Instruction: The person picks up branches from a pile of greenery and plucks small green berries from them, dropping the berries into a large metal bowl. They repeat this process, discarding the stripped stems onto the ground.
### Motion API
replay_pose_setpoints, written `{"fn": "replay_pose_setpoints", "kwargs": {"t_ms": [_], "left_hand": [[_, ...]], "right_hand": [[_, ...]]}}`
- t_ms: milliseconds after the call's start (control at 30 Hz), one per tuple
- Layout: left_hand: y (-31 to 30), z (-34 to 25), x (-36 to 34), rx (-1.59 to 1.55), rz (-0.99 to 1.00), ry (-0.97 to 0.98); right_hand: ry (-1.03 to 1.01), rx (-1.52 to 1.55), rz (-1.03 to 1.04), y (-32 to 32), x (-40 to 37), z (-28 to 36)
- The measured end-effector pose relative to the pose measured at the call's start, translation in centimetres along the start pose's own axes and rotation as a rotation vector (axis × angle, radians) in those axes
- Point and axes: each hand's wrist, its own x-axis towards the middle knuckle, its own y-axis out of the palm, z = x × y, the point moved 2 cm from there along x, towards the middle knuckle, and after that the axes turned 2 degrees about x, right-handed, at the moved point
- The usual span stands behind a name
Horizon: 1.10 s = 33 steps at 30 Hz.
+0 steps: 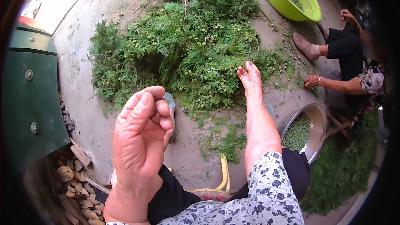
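My left hand (143, 129) is raised close to the camera, palm turned inward, its fingers curled and thumb pressed against them; whether something small is between them is hidden. My right hand (250, 76) reaches forward to the near right edge of a big heap of green branches (183, 41), fingers partly spread, with nothing visible held. Small round green cones dot the branches. A metal basin (318, 127) with many green cones (297, 133) stands to the right of my right forearm.
A person (354, 79) sits at the right, one hand (311, 81) low over scattered sprigs. Behind is a yellow-green tub (306, 10) holding cones. A dark green metal object (33, 96) and split firewood (79, 179) are at the left. Cut greenery (341, 171) lies at lower right.
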Motion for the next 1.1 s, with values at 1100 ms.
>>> {"fn": "replay_pose_setpoints", "kwargs": {"t_ms": [1100], "left_hand": [[7.0,7.2,-4.9,1.718,0.572,1.251]], "right_hand": [[-1.091,-1.404,0.588,6.2,-32.4,15.1]]}}
